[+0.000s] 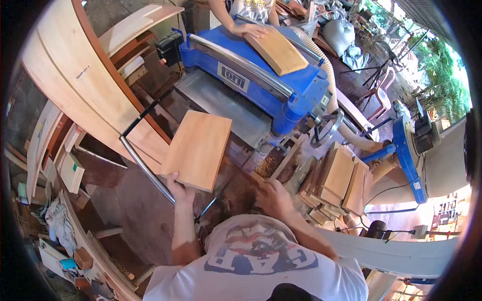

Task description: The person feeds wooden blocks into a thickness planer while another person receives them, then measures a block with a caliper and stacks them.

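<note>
My left hand (179,189) grips the near edge of a light-brown wooden board (198,150), thumb on its upper face. The board is held out in front of the blue thickness planer (201,52), near its metal bed (226,108). My right hand (275,199) is low on the right, between my body and the planer's near corner. Its fingers are blurred and partly hidden, and I cannot make out whether they hold anything. On the planer's top lies a second board (277,50), with another person's hand (251,31) resting on it.
Stacked boards (336,175) stand to the right. A metal roller bar (148,170) juts out at the left, beside a large wooden panel (75,75). The planer's handwheel (329,128), a hose (346,133) and a blue dust-collector (409,155) are farther right.
</note>
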`<state>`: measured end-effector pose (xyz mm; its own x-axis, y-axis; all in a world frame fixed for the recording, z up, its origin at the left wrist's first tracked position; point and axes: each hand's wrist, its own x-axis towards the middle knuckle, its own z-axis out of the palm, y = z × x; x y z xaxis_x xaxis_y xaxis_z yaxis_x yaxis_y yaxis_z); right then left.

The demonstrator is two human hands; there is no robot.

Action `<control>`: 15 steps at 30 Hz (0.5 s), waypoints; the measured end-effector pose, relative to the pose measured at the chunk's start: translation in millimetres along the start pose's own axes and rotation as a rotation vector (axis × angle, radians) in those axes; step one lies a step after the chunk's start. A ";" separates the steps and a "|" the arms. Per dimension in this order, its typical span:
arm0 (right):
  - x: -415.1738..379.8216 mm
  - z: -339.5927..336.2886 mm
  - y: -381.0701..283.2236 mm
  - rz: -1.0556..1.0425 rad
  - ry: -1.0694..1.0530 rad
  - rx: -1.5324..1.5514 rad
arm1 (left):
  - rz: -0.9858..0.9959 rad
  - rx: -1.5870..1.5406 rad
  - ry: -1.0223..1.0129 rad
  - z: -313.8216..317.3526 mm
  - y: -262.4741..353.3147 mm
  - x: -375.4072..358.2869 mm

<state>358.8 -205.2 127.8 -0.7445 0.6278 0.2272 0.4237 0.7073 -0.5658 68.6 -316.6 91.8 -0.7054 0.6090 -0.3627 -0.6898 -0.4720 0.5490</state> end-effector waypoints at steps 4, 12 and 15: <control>-54.6 -8.6 35.1 0.246 0.069 -0.051 | -0.017 0.049 -0.087 -7.8 -3.9 31.0; -77.8 2.0 28.1 0.442 0.066 -0.004 | -0.098 0.011 -0.084 -4.6 -15.6 50.0; -74.0 3.1 18.1 0.443 0.064 0.061 | -0.128 0.040 -0.087 2.6 -15.3 59.6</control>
<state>419.9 -239.9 98.2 -0.4636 0.8860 -0.0003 0.6619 0.3461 -0.6649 37.5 -271.4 63.8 -0.5942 0.7161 -0.3663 -0.7649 -0.3622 0.5327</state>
